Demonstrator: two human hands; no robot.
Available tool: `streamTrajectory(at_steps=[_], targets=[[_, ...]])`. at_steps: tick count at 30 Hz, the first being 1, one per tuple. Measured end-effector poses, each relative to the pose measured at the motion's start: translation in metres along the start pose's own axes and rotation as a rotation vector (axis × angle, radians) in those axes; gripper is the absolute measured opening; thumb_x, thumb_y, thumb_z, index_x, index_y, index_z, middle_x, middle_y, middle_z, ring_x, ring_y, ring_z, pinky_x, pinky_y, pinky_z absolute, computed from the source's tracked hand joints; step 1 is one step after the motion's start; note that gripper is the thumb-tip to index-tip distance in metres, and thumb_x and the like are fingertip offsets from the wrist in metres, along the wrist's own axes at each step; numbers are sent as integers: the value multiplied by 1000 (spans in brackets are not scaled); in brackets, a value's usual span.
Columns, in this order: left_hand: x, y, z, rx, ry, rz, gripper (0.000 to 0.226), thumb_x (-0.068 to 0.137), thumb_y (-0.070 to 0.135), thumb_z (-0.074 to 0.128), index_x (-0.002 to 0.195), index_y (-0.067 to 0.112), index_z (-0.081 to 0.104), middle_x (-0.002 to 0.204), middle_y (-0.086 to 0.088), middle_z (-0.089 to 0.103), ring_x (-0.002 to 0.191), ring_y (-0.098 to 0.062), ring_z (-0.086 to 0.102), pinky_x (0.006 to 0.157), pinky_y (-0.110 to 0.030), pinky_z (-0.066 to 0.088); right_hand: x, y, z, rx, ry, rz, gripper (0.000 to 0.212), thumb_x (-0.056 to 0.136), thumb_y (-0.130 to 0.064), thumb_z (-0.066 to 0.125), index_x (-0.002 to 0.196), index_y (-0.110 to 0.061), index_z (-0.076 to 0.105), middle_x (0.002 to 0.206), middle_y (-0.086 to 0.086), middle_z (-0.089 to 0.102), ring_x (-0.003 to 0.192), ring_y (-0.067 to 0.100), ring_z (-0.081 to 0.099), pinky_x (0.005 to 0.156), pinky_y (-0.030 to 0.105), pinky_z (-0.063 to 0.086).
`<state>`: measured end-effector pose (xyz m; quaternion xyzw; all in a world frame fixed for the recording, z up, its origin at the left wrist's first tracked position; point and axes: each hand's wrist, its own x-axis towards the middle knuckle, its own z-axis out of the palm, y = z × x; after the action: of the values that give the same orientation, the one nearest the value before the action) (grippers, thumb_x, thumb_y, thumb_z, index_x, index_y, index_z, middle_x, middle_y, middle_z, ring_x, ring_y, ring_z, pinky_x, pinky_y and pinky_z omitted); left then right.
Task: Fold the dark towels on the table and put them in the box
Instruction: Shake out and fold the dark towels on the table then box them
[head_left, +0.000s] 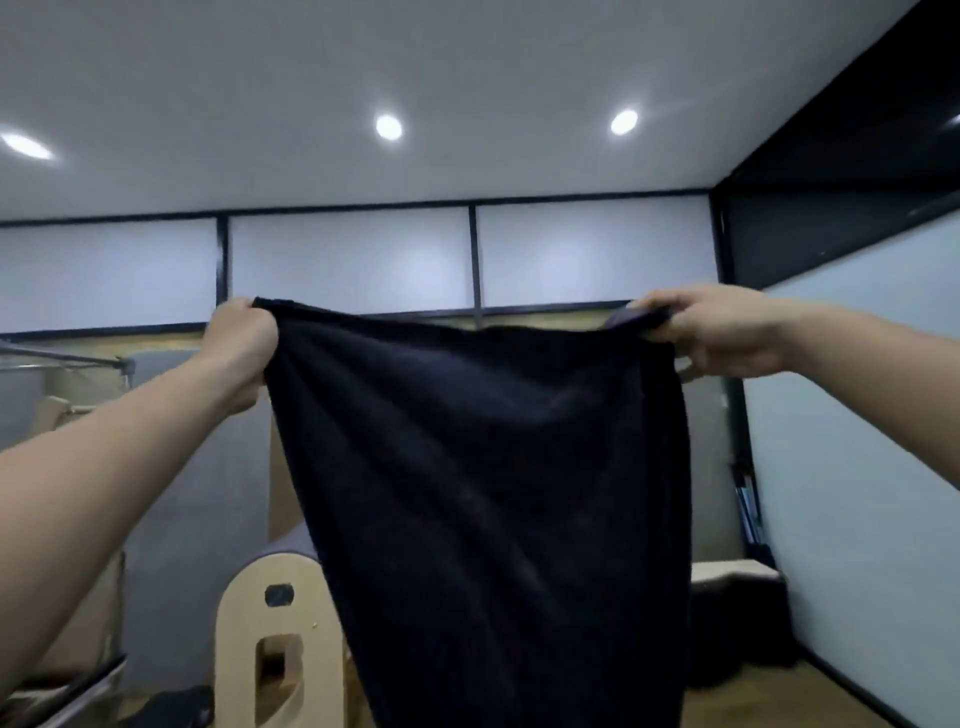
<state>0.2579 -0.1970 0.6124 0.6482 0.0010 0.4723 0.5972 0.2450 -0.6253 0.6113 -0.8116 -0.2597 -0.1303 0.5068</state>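
Observation:
A dark navy towel (493, 493) hangs spread out in the air in front of me, its lower end running off the bottom of the view. My left hand (241, 345) grips its top left corner. My right hand (717, 332) grips its top right corner, with the edge bunched under my fingers. Both arms are raised and stretched forward. The table and the box are out of view.
A light wooden arched piece of equipment (280, 639) stands low on the left, partly behind the towel. A metal rack (67, 364) is at far left. A low dark stand with a white top (737, 577) sits by the right glass wall.

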Motion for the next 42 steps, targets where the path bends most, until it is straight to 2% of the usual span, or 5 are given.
streamTrajectory(at_steps=[11,18,31,37,42], targets=[[40,147,-30,88,342,291,49,78,18,30,123,22,50,127,-14,56,114,-31,55,97,-43,47,-28,-60,-5,-1146,-173,-78,16,85,-45,73,87,-30,69,70,-3,72,59,8,68,61,23,53],[50,176,-26,153,183,403,37,79,8,36,108,19,58,110,-16,62,96,-33,60,86,-43,54,32,-156,-108,-548,825,-265,20,94,-17,53,79,-5,59,77,19,66,50,23,63,43,25,49],[139,138,-75,374,106,298,19,73,14,58,90,17,67,92,-18,72,79,-38,69,65,-56,60,-38,-128,-46,-311,294,-142,21,104,-20,51,90,-5,54,70,12,59,47,19,57,44,30,52],[8,152,23,233,-256,464,18,98,2,43,98,9,59,75,-9,56,58,-21,50,42,-20,45,-9,-140,-122,-539,1075,-169,22,99,-19,53,90,-1,61,94,25,66,71,35,62,60,43,56],[104,118,-43,321,124,330,15,74,5,54,81,12,66,81,-15,66,73,-29,61,66,-38,56,5,-131,-64,-471,508,-206,17,101,-22,57,87,-12,56,80,11,61,65,23,60,52,34,57]])
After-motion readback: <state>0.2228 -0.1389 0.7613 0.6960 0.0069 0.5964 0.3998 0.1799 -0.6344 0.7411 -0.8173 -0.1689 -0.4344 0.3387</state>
